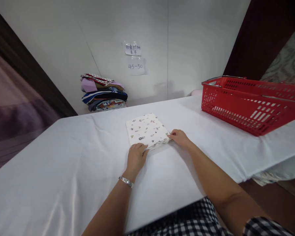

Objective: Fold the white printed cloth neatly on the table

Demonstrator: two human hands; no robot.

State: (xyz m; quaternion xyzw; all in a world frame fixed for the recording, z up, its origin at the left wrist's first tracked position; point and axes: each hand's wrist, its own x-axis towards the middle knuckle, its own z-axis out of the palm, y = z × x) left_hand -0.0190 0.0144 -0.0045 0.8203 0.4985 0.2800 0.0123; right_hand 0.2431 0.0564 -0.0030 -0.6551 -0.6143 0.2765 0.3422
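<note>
A white cloth with a small printed pattern [147, 129] lies folded into a flat, layered square on the white-covered table. At its near left corner, my left hand [137, 156] pinches the edge, thumb below and fingers on top. My right hand [180, 137] grips the near right corner between thumb and fingers. Several fold layers show along the near edge between the two hands. A silver bracelet [126, 181] circles my left wrist.
A red plastic basket [238, 105] with metal handles stands on the table at the right. Behind the table's far edge is a stack of folded fabrics [104, 93] against the wall. Two handwritten paper signs [135, 66] hang above. White cloth covers the table [64, 164].
</note>
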